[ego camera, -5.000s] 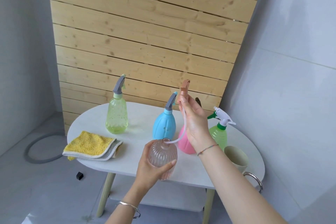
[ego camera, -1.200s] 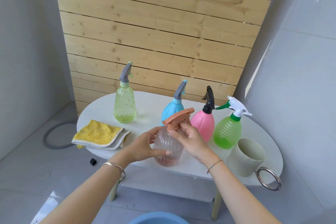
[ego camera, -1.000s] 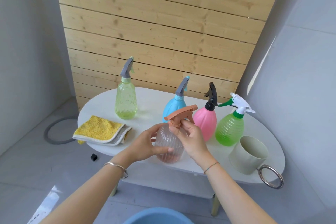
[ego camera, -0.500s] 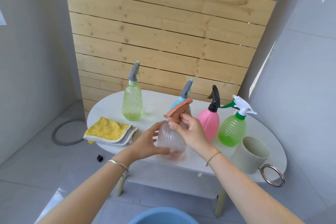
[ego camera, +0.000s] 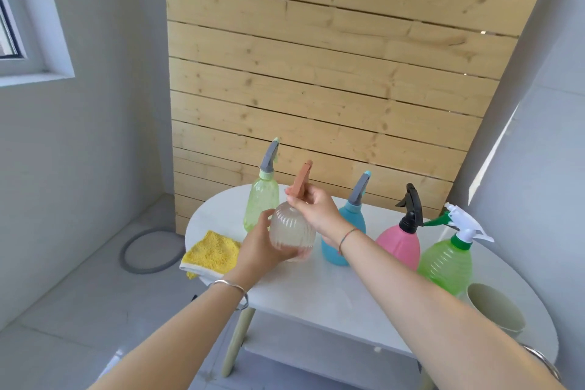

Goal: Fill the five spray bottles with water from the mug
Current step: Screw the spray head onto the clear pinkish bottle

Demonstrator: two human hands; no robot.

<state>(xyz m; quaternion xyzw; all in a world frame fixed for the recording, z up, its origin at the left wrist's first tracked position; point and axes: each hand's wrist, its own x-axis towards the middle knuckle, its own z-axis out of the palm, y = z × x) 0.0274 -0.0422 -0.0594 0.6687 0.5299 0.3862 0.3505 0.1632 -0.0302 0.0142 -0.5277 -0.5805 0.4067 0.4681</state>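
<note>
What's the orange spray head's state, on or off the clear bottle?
On: orange spray head seated on clear bottle, right hand gripping it.

Clear bottle (ego camera: 292, 234) neck hidden under right hand (ego camera: 316, 210) fingers (ego camera: 300, 199); water level inside unclear. Blue bottle (ego camera: 356, 215) just behind those fingers, half covered by wrist (ego camera: 346, 236). Mug (ego camera: 493, 307) well right, near side behind forearm (ego camera: 427, 294). Cloth (ego camera: 212, 252) edge behind left hand (ego camera: 259, 247)
</note>
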